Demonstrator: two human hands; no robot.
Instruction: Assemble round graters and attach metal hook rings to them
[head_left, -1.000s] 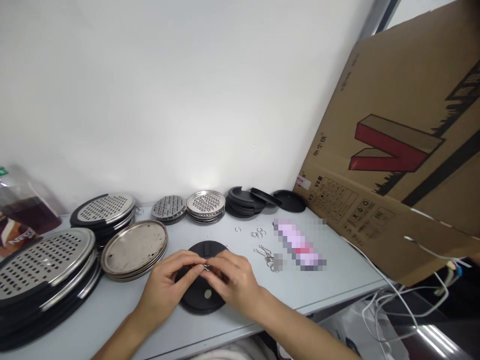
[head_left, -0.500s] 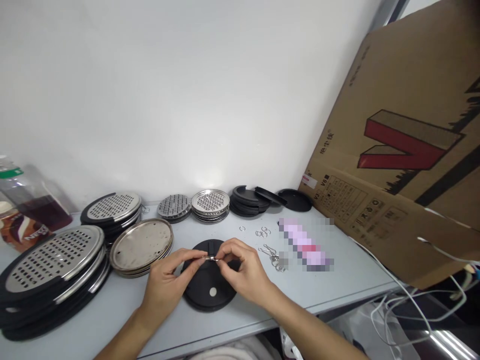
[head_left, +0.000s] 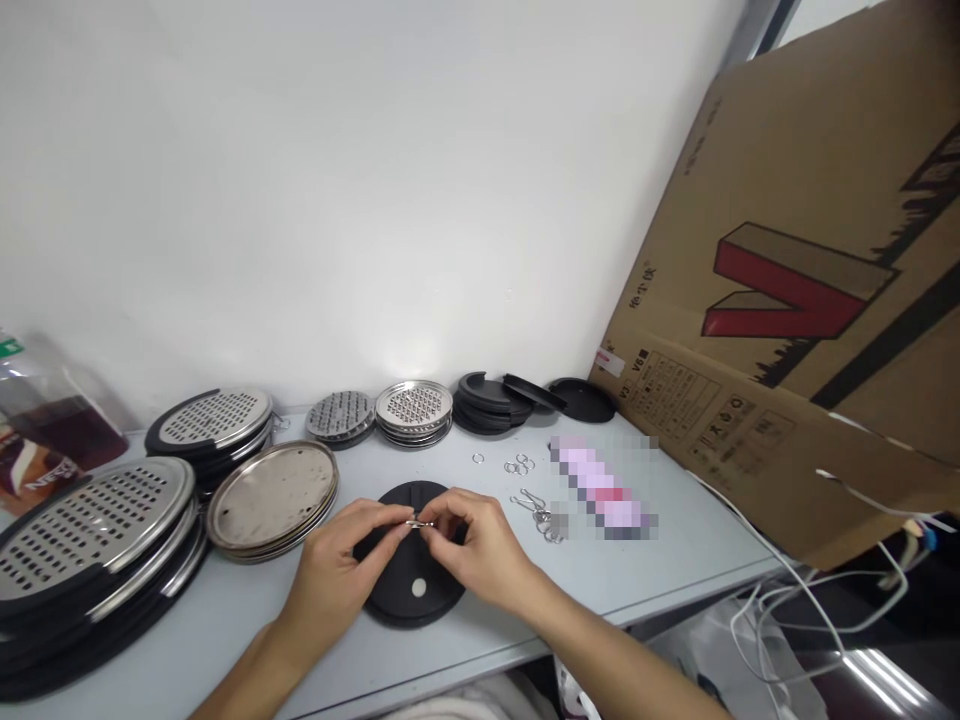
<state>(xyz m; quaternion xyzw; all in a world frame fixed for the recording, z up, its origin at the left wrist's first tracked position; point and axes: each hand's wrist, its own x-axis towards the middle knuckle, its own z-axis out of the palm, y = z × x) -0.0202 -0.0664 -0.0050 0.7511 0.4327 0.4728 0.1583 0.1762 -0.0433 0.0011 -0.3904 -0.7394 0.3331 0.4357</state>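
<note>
My left hand point(head_left: 337, 565) and my right hand point(head_left: 480, 550) meet above a round black disc point(head_left: 405, 605). Both pinch a small shiny metal ring point(head_left: 418, 524) between thumb and forefinger; it shows almost edge-on and the fingers cover part of it. The disc lies flat on the table, with a pale round spot near its front and a strap-like tab at its back. To the right of my right hand are several metal hooks and rings point(head_left: 541, 518) in a small heap. Further back lie several loose metal rings point(head_left: 519, 466).
Round graters point(head_left: 97, 525) stand stacked at the left, beside a pile of metal discs point(head_left: 274, 495). Smaller graters point(head_left: 414, 405) and black round holders point(head_left: 491, 400) line the wall. A bottle point(head_left: 60, 410) stands far left. A large cardboard box point(head_left: 750, 400) and white cables point(head_left: 817, 600) are at right.
Both hands still pinch the small metal ring, their fingers slightly shifted around it. The whole view has moved a little, so the table's things appear slightly further left.
</note>
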